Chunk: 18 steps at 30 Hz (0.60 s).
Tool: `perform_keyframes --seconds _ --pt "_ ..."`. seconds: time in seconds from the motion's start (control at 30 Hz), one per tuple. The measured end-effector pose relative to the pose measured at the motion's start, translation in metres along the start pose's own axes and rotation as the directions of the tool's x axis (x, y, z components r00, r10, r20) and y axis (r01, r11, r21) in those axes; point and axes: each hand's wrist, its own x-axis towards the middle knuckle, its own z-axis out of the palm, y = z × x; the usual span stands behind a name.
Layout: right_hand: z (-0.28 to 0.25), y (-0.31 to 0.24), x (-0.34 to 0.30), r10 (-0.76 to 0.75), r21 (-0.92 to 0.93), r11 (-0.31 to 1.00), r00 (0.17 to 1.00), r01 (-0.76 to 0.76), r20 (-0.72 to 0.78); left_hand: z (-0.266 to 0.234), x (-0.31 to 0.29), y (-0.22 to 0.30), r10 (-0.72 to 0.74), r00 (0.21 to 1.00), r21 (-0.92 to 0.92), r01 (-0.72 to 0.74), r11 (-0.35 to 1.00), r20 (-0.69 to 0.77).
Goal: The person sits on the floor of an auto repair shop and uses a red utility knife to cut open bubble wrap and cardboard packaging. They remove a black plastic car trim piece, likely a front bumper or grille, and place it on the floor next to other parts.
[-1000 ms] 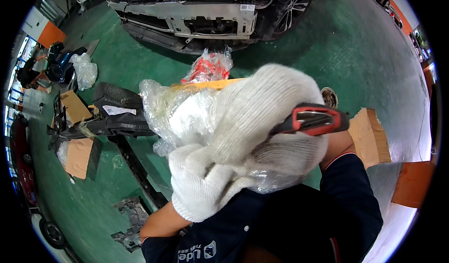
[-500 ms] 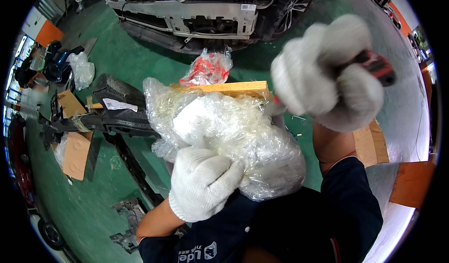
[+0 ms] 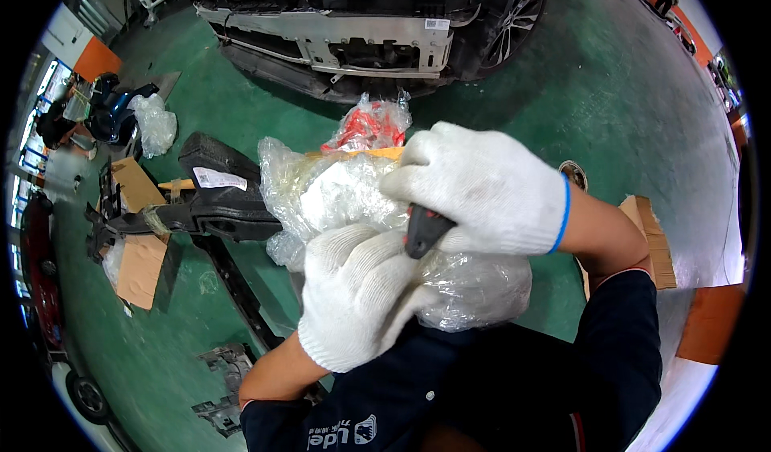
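- White knit gloves (image 3: 514,203) cover both hands; I view the left hand (image 3: 357,295) and the right hand (image 3: 482,191) close together over a bundle (image 3: 486,287) in clear plastic wrap (image 3: 281,171).
- Bundle: directly before the dark shirt (image 3: 498,372), right of a black moulded part (image 3: 229,203). I note a white sheet (image 3: 325,191) on its left portion and a yellow bar (image 3: 385,153) along its far side.
- Left grip: fingers curled and together, clamped on the wrap just beside the tool.
- Right grip: clamped round a red-and-black tool (image 3: 427,231), whose working end I cannot make out.
- Step in hand, as I judge it: working the tool at the wrap while the left hand steadies it.
- Next move, in my judgement, calls for taut wrap, shallow pressure and a path clear of the left fingers.
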Motion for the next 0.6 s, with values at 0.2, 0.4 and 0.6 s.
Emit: perform_keyframes --seconds 0.2,0.4,0.6 --pt "0.023 0.018 -0.004 0.056 0.019 0.998 0.989 -0.054 -0.133 0.013 0.011 0.0 -0.092 0.996 0.068 0.093 0.993 -0.016" --pt "0.039 0.029 0.0 0.232 0.173 0.965 0.946 -0.196 -0.225 0.032 0.023 -0.008 -0.081 0.994 0.105 0.072 0.992 0.08" --pt "0.03 0.037 0.004 0.43 0.381 0.867 0.869 -0.322 -0.243 0.006 0.031 -0.022 -0.012 1.0 0.061 0.011 0.998 0.016"
